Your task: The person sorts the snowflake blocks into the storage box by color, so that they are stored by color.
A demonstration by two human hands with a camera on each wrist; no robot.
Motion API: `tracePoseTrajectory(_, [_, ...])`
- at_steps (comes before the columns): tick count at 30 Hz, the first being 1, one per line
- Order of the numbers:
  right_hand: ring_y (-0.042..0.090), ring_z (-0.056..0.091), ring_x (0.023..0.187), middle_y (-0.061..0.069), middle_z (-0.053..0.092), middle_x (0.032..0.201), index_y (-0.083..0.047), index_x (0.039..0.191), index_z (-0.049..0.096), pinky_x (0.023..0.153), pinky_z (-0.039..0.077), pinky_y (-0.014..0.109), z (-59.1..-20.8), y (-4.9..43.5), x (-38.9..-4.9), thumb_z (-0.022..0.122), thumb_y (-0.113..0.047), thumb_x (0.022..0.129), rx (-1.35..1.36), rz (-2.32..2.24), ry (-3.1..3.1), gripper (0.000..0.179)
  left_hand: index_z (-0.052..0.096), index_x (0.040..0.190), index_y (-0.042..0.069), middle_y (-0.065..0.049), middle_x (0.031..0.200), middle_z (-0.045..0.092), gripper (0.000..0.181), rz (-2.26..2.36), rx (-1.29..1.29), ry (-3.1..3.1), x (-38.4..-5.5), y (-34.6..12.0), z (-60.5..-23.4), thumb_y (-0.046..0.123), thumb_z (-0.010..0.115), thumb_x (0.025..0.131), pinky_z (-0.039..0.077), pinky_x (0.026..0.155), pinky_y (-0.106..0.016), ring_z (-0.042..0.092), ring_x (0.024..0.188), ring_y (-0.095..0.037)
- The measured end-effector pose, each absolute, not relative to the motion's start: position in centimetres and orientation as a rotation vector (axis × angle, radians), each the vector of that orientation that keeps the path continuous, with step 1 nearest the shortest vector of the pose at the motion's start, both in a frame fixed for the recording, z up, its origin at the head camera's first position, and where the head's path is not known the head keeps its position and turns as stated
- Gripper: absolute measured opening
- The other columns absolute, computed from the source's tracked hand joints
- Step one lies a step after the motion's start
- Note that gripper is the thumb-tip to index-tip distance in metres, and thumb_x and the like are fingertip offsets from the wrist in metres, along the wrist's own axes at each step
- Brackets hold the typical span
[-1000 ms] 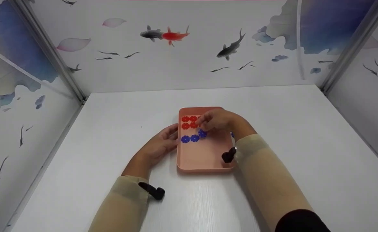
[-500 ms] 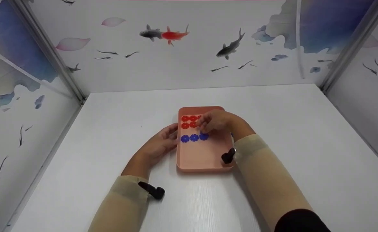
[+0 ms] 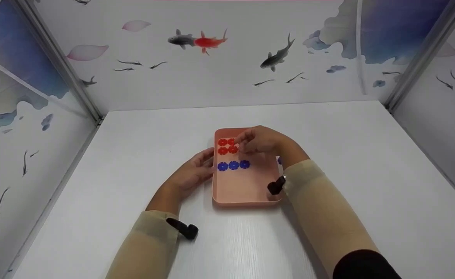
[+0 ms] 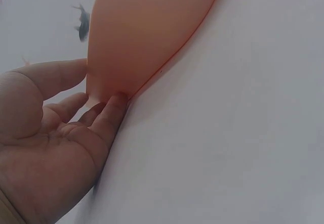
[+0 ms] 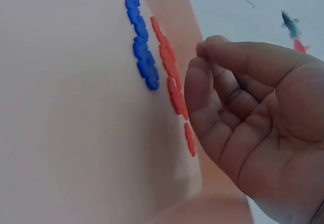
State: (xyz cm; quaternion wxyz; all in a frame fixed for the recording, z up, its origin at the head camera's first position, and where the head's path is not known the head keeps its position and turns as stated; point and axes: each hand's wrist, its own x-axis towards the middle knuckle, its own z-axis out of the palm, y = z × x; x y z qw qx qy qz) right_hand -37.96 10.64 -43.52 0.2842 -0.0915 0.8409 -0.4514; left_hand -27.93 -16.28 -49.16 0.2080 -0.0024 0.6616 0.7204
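Note:
A shallow pink tray (image 3: 247,190) lies on the table. Two rows of red flower-shaped pieces (image 3: 223,150) sit toward its far end, partly hidden by my right hand (image 3: 264,140). Below them, three blue flower-shaped pieces (image 3: 233,165) form a row. My right hand hovers over the tray; in the right wrist view its thumb and index tips come close together, with nothing visible between them. My left hand (image 3: 192,172) rests against the tray's left side. In the left wrist view, its fingertips (image 4: 117,102) touch the outer wall, with relaxed fingers.
Another blue piece (image 3: 280,160) shows just past the tray's right edge, mostly covered by my right wrist. White table (image 3: 142,131) surrounds the tray. Printed panels (image 3: 227,77) with fish stand at the back and both sides.
The third blue piece, tilted in my right fingers earlier, now lies flat at the right end of the blue row. My right hand has let go and moved slightly up and away. The left hand stays put.

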Motion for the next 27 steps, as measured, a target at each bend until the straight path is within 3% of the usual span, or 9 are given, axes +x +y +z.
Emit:
tracePoseTrajectory(5, [0.033, 0.07, 0.124, 0.012, 0.073, 0.135, -0.021, 0.13, 0.075, 0.115, 0.056, 0.048, -41.7, 11.1, -37.8, 0.075, -0.014, 0.1, -0.259, -1.319, 2.203, 0.031, 0.042, 0.164, 0.033, 0.011, 0.171, 0.043, 0.078, 2.005, -0.01, 1.843, -28.0, -16.4, -49.1, 0.009, 0.076, 0.098, 0.043, 0.127, -0.038, 0.039, 0.161, -0.016])
tracePoseTrajectory(9, [0.036, 0.069, 0.123, 0.015, 0.071, 0.137, -0.022, 0.131, 0.075, 0.116, 0.054, 0.053, -40.6, 11.8, -37.5, 0.073, -0.015, 0.101, -0.295, -1.311, 2.255, 0.031, 0.041, 0.164, 0.032, 0.01, 0.172, 0.042, 0.078, 2.025, 0.005, 1.831, -28.1, -16.4, -49.2, 0.009, 0.076, 0.098, 0.043, 0.127, -0.039, 0.039, 0.161, -0.016])
tracePoseTrajectory(17, [0.04, 0.068, 0.122, 0.015, 0.071, 0.131, -0.017, 0.137, 0.072, 0.109, 0.06, 0.048, -40.8, 15.1, -37.7, 0.073, -0.015, 0.101, -0.27, -1.346, 2.329, 0.036, 0.042, 0.164, 0.031, 0.01, 0.171, 0.043, 0.078, 2.032, -0.014, 1.827, -28.1, -16.3, -49.4, 0.007, 0.075, 0.098, 0.043, 0.128, -0.039, 0.038, 0.161, -0.016])
tracePoseTrajectory(27, [0.031, 0.069, 0.122, 0.016, 0.066, 0.14, -0.013, 0.145, 0.064, 0.112, 0.058, 0.045, -42.4, 19.1, -38.9, 0.07, -0.024, 0.105, -0.15, -1.426, 2.372, 0.042, 0.043, 0.164, 0.029, 0.009, 0.169, 0.045, 0.08, 2.043, -0.033, 1.827, -27.9, -16.2, -49.3, 0.007, 0.078, 0.095, 0.045, 0.126, -0.038, 0.037, 0.162, -0.016])
